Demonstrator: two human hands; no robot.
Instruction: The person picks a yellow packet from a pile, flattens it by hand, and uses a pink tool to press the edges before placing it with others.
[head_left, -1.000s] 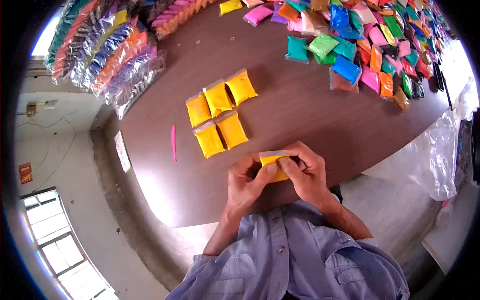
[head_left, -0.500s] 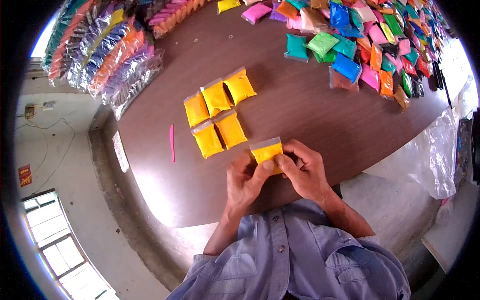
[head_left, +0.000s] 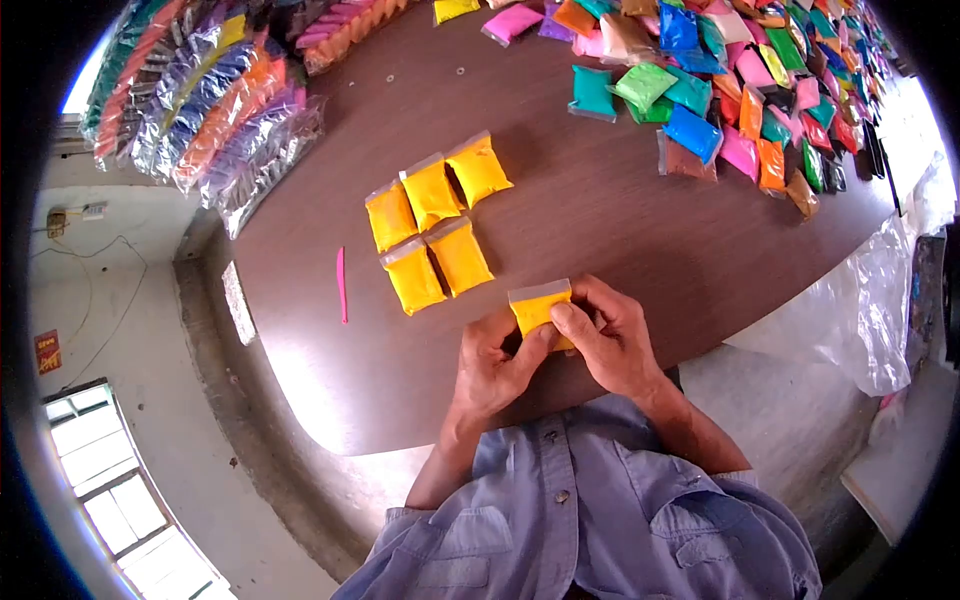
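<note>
Between my two hands is a small yellow packet with a clear strip along its top edge. My left hand grips its left side, thumb on the front face. My right hand closes on the right side, its thumb pressed against the packet's middle. Fingers behind the packet are mostly hidden. Just beyond my left hand, several like yellow packets lie flat in two rows on the dark table. A thin pink plastic knife rests to their left.
The dark brown table has a rounded near edge. A heap of multicoloured packets covers its far right. Clear bags of coloured packets pile up at the far left. Clear plastic sheeting hangs at the right edge.
The packet in my hands has shifted slightly right, and its top strip is more level. My left hand has moved a little to the right with it. The packets on the table have stayed put.
</note>
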